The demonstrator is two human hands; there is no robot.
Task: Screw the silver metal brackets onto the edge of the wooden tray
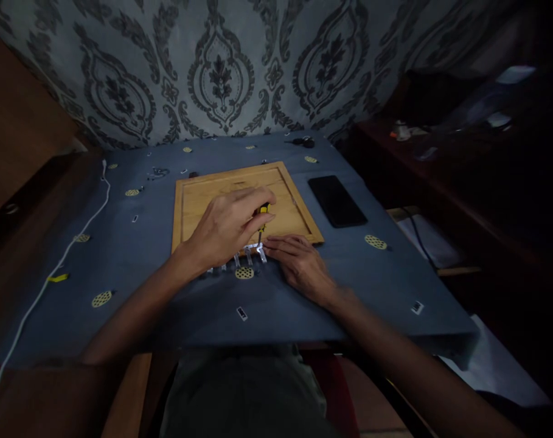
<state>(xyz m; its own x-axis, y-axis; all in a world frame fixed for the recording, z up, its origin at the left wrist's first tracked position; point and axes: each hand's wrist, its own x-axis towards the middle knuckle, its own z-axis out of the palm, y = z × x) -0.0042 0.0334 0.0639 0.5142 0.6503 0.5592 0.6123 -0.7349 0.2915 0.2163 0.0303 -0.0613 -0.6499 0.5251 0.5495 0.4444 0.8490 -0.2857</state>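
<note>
Blue-clothed table (121, 267) under patterned wallpaper. At wooden tray's (189, 207) near edge: left hand (226, 228) curled tight round yellow screwdriver (263, 214), tip on metal bracket (253, 249); right hand (299, 261) just beside, fingers pressed together, flat on bracket.

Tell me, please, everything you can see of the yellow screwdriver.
The screwdriver has a yellow and black handle, plastic by its look, and a thin dark shaft. It stands nearly upright, tip down on a small metal hook strip at the near edge of the wooden board. The left hand wraps the handle and hides most of it; the right hand lies flat beside the strip, fingers at its end.
</note>
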